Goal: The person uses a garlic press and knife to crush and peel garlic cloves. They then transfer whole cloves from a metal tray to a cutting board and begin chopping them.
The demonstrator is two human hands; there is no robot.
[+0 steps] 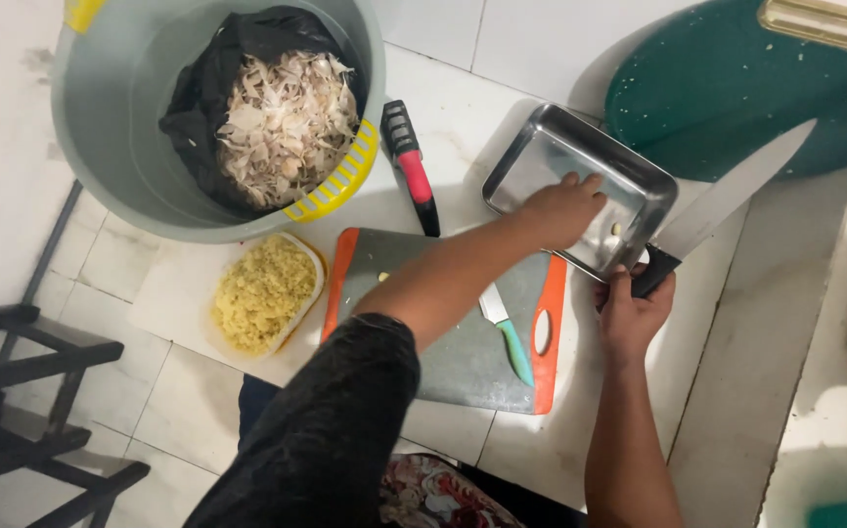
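**Inspector:** Tray [541, 156] first. Location?

**Clerk:** Steel, rectangular, set on the white tiled floor [756, 342] just beyond the far right corner of the cutting board [463, 362]. One pale garlic clove [616, 229] inside, near the right wall.

**Inspector:** Left hand [562, 207]?

**Clerk:** Reaching across the board into the tray, palm down, fingers loosely curled together near the tray bottom. Cannot tell whether anything pinched beneath.

**Inspector:** Right hand [631, 313]?

**Clerk:** Clamped on the black handle of a large knife [727, 200], just beside the tray's near right corner. Blade pointing up and away to the right, above the floor, toward a green round object [736, 88].

**Inspector:** Board?

**Clerk:** Grey with orange edges, lying flat. Small knife [509, 337] with a green handle resting on it, untouched.

**Inspector:** Surroundings?

**Clerk:** Shallow dish of chopped yellowish garlic [262, 291] just left of the board. Grey bucket [101, 108] behind it, lined with a black bag and filled with pale peelings [282, 122]. Black and red sharpener [411, 161] on the floor between bucket and tray. Dark wooden stool [22, 391] at far left, well apart.
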